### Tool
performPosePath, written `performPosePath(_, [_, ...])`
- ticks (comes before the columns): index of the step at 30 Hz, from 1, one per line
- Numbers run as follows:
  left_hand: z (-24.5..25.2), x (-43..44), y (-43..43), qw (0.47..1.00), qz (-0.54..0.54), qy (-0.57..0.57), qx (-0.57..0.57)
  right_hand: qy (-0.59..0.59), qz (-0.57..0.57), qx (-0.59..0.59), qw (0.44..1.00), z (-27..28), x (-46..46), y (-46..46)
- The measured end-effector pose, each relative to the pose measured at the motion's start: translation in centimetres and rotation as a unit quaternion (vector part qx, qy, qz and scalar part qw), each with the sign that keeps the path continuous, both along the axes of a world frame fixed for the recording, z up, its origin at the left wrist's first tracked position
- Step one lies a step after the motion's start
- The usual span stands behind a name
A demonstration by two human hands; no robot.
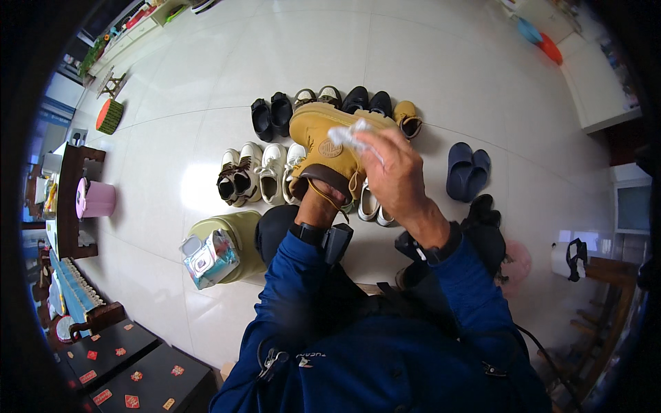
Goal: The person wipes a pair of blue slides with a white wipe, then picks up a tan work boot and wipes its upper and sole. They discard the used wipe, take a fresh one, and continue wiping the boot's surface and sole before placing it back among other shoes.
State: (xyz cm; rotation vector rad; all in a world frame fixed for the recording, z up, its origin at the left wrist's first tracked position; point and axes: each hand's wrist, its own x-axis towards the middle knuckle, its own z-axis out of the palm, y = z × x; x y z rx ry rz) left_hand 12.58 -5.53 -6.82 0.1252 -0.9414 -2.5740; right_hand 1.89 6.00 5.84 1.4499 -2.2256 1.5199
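A tan lace-up boot [321, 129] with a brown collar is held up in front of me, its toe pointing away. My left hand [330, 192] reaches into the boot's opening; its fingers are hidden inside. A crumpled white wipe [351, 133] is pinched in my right hand [395, 173], against or just over the boot's side; contact cannot be told. Beyond and beneath the boot, pairs of shoes stand in two rows on the tiled floor. Black shoes [281, 113] and another tan boot [408, 118] are in the far row, white sneakers [270, 173] in the near one.
A pack of wet wipes [211, 259] lies on a green lidded bin [250, 242] at my left. Dark blue slippers [467, 173] lie on the floor at right. A pink bucket [97, 199] stands farther left, and black cabinets [155, 374] with red stickers fill the lower left.
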Motion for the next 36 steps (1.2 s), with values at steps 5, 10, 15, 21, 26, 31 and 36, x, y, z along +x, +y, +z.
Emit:
performPosePath(5, [1.2, 0.0, -0.1, 0.988, 0.029, -0.153, 0.019, -0.017, 0.136, 0.097, 0.986, -0.1, 0.2, 1.0])
performPosePath(10, [2.1, -3.0, -1.4, 0.955, -0.003, 0.064, 0.289, -0.015, -0.043, -0.011, 0.999, -0.6, -2.5, 3.0])
performPosePath(15, [2.3, -2.6, -1.0, 0.957, 0.118, -0.086, -0.252, 0.000, -0.051, -0.031, 0.998, -3.9, -1.8, 1.7])
performPosePath(21, [3.0, 0.0, -1.6, 0.568, 0.139, -0.237, -0.776, -0.050, 0.037, -0.038, 0.997, -5.0, 1.1, 2.4])
performPosePath(26, [3.1, -2.4, -1.3, 0.635, 0.237, -0.188, -0.711, -0.076, -0.044, -0.093, 0.992, -3.5, -1.1, 0.4])
performPosePath(31, [4.3, 1.3, -1.2, 0.498, 0.215, -0.222, -0.810, -0.021, 0.065, -0.088, 0.994, -4.4, 1.5, 0.0])
performPosePath(36, [4.9, -0.3, -1.5, 0.552, 0.213, -0.248, -0.767, -0.393, -0.024, -0.159, 0.905, -5.6, 2.5, 0.0])
